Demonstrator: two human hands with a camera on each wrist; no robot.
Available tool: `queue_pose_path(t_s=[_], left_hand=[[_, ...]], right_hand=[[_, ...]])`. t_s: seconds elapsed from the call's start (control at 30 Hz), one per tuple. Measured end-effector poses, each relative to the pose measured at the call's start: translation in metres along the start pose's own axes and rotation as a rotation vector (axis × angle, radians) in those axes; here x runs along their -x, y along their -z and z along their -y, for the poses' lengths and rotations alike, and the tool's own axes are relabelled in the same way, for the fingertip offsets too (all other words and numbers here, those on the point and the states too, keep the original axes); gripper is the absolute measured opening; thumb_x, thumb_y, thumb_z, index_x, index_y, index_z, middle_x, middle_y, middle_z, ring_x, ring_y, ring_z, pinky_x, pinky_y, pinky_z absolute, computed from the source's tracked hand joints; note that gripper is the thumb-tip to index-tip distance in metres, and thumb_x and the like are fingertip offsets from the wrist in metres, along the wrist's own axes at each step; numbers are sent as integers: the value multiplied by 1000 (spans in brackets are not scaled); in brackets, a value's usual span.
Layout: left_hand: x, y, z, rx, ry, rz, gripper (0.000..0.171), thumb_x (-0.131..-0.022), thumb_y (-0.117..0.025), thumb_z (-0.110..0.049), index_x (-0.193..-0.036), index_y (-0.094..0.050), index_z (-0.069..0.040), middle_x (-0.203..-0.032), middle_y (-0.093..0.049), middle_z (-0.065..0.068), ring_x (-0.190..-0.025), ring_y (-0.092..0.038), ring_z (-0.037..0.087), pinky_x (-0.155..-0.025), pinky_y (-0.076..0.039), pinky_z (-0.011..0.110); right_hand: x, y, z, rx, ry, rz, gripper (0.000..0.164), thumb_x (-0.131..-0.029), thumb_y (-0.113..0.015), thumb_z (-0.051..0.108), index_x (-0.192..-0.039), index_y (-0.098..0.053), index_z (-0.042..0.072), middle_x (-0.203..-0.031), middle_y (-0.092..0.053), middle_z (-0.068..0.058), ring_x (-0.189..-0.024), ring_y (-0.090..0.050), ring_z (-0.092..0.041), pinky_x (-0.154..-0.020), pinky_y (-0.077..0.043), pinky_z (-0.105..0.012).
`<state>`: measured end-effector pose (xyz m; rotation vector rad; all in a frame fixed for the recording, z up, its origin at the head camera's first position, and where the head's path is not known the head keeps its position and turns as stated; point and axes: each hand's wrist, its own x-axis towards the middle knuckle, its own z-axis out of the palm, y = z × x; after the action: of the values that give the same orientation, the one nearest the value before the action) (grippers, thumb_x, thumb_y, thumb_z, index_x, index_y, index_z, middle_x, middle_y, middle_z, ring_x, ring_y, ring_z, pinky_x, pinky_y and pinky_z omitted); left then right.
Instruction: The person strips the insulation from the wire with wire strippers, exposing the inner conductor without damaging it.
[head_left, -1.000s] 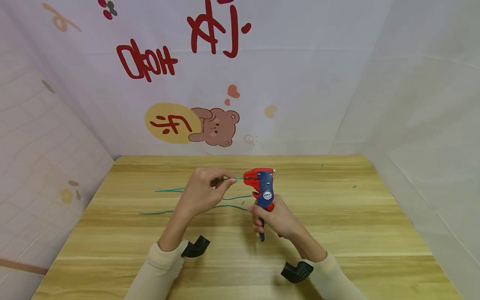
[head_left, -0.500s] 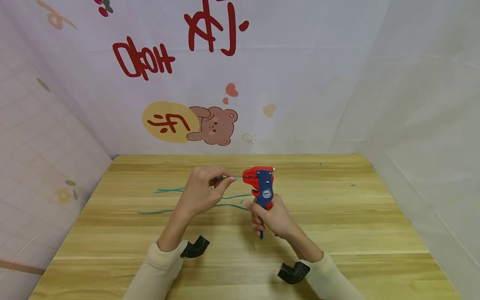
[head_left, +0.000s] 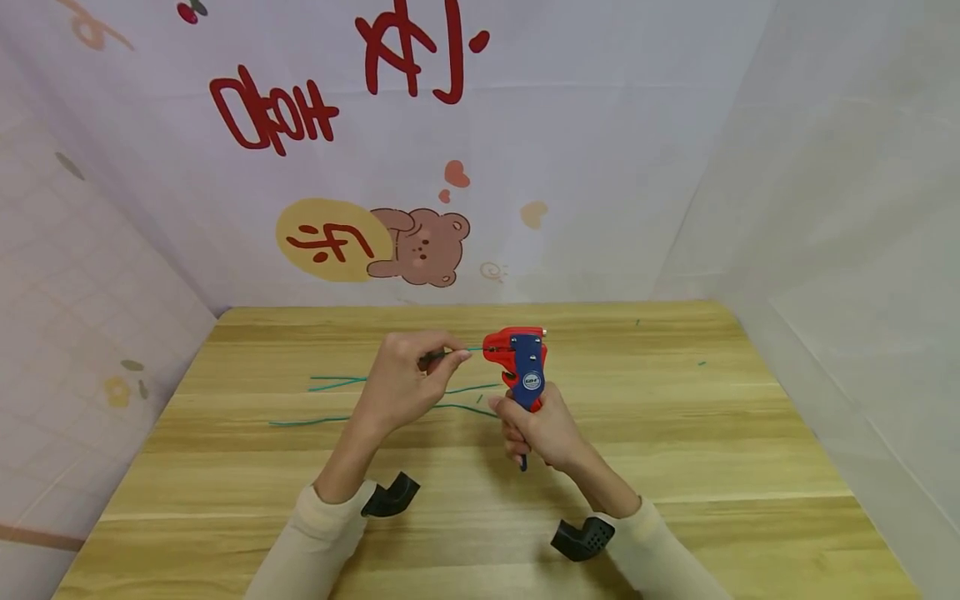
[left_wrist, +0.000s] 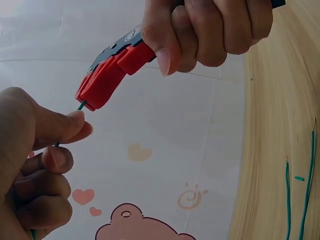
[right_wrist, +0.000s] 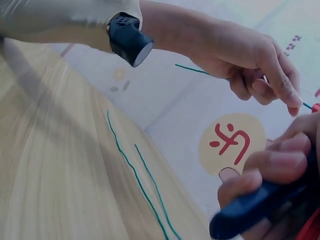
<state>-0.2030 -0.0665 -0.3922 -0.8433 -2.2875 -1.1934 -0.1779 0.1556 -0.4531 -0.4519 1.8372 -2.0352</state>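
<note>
My left hand (head_left: 408,379) pinches a thin green wire (left_wrist: 82,105) between thumb and forefinger, near one end. That end runs into the nose of a red and blue wire stripper (head_left: 531,362), and the tip is hidden inside the tool. Below the tool's head, my right hand (head_left: 543,429) grips the handles with its fingers wrapped round them. The left fingertips are a short way from the red nose. In the right wrist view, the wire's other end (right_wrist: 190,68) sticks out behind the left hand.
More green wires (head_left: 465,407) lie on the wooden table (head_left: 675,467) under and beside the left hand. Bare copper shows at two wire ends (left_wrist: 287,160). Small green insulation scraps (left_wrist: 299,178) lie nearby and farther right. A printed cloth (head_left: 600,167) hangs behind the table.
The stripper's handles have drawn closer together in my right hand's grip. My left hand keeps its pinch on the wire; the head view has shifted slightly.
</note>
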Motion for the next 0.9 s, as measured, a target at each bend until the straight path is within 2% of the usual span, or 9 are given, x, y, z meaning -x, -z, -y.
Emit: queue_pose_path(t_s=[0.23, 0.5, 0.7, 0.9], left_hand=[[-1, 3, 1, 24, 7, 2, 10, -92, -76, -9, -83, -76, -15, -60, -49, -6, -51, -39, 5, -50, -32, 21], [3, 8, 1, 23, 24, 7, 14, -91, -77, -8, -81, -76, -17, -59, -47, -7, -51, -38, 5, -49, -31, 21], [4, 10, 1, 14, 9, -5, 14, -90, -77, -7, -79, -76, -16, -56, -44, -8, -49, -35, 3, -48, -28, 20], [2, 10, -2, 35, -7, -4, 15, -90, -77, -6, -78, -75, -15, -55, -43, -7, -49, -34, 3, -47, -27, 20]], right_hand=[[0, 1, 5, 23, -26, 15, 35, -101, -64, 19, -76, -46, 2, -55, -44, -2, -44, -41, -19, -45, -49, -32], [3, -2, 8, 72, -44, 21, 38, -101, -64, 18, -75, -47, -4, -55, -47, -3, -43, -46, -17, -45, -51, -35], [2, -3, 9, 82, -25, 26, 38, -101, -62, 13, -73, -46, -9, -54, -50, -4, -42, -49, -16, -45, -53, -38], [3, -3, 10, 79, -27, 5, 36, -101, -59, 9, -72, -45, -8, -54, -48, -4, -41, -47, -17, -44, -51, -37]])
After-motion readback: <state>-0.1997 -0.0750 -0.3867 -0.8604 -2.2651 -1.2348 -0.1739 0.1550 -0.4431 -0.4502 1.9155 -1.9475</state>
